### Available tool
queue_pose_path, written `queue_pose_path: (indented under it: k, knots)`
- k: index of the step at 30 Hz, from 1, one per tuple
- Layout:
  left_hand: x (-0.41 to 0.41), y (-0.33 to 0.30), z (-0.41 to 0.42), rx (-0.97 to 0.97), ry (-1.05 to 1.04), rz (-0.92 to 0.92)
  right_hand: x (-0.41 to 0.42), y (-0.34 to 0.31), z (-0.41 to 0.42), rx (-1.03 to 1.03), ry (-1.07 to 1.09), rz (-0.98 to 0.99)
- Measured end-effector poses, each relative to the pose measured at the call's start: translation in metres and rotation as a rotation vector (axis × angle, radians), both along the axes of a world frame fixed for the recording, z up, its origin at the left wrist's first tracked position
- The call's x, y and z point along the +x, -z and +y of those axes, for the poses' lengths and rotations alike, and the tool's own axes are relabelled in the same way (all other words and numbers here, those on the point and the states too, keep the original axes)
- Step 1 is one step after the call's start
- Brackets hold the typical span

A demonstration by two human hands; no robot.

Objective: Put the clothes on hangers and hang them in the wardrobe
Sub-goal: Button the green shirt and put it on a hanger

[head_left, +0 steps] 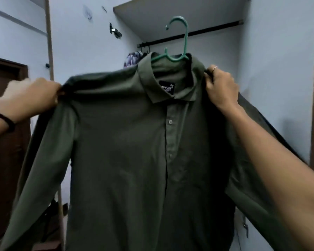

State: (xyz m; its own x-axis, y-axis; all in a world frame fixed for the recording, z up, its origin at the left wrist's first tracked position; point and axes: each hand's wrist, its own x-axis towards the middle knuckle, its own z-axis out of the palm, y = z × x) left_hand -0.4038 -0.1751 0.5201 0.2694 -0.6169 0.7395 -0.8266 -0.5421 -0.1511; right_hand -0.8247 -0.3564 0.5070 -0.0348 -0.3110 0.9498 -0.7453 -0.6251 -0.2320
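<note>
Shirt: olive-green shirt (127, 142), soft matte cloth, stiff pointed collar, buttoned placket, dark label inside the neck; fills the centre, held up before the wardrobe.
Hanger: teal plastic hanger (181, 38), smooth curved hook rising from the collar at 12 o'clock, just in front of the rail and not on it.
Rail: black rail (214, 30), straight, under a flat shelf; patterned garment (132, 58) hanging at its 9 o'clock end.
Room: bare rail shows to the right of the hook.
Left hand: left hand (34, 96) at 9 o'clock, fingers curled, gripping the shoulder seam.
Right hand: right hand (221, 86) at 2 o'clock, ringed finger, pinching the other shoulder.
</note>
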Motion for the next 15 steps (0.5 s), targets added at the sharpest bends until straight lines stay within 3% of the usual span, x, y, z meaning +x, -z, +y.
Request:
queue_pose_path:
  k: [2, 6, 10, 15]
  knots:
    - [-0.014, -0.010, -0.032, -0.058, 0.047, 0.018, 0.003, -0.008, -0.039, 0.032, -0.007, -0.075]
    - [-0.058, -0.030, -0.083, 0.180, 0.174, 0.320, 0.016, -0.013, -0.100, 0.080, 0.006, -0.088]
    - [-0.097, -0.039, -0.147, -0.024, 0.440, 0.152, 0.041, -0.010, -0.152, 0.043, 0.053, 0.017]
    - [-0.079, -0.034, -0.263, 0.155, 0.534, 0.117, 0.070, -0.014, -0.214, -0.115, 0.128, 0.101]
